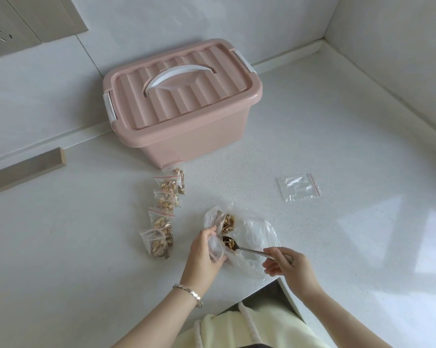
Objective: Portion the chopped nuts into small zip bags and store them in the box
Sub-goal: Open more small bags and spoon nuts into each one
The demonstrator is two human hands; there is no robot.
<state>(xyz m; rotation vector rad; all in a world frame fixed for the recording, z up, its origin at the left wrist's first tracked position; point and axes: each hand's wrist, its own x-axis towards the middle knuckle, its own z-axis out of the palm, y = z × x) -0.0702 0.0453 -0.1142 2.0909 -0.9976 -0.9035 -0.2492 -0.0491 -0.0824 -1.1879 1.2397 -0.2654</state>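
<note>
The left hand [203, 249] is curling its fingers [211, 230] round a small zip bag [215, 250], pinching it at the mouth; its plastic is blurring into the hand, so what it is holding inside is hard to make out. The right hand [286, 266] is pinching the handle of a spoon [257, 252] between thumb and fingertips, with the other fingers tucking loosely underneath. The spoon's bowl, loaded with nut pieces, is sitting right at the small bag's mouth, between the two hands.

Just beyond the fingers, a large plastic bag [254, 237] is lying crumpled, and its clear folds are partly veiling the chopped nuts [228, 223] inside. Left of the left fingers, four filled bags [163, 223] are lying in an overlapping row, each showing a red line along its seal. Beyond the right fingers, well apart, an empty zip bag [299, 187] is lying flat on the counter [337, 136]. Farthest out, the pink box [186, 131] is standing with its lid [181, 96] on. Both forearms are running out of the lower edge, and a bracelet [189, 294] is circling the left wrist.
</note>
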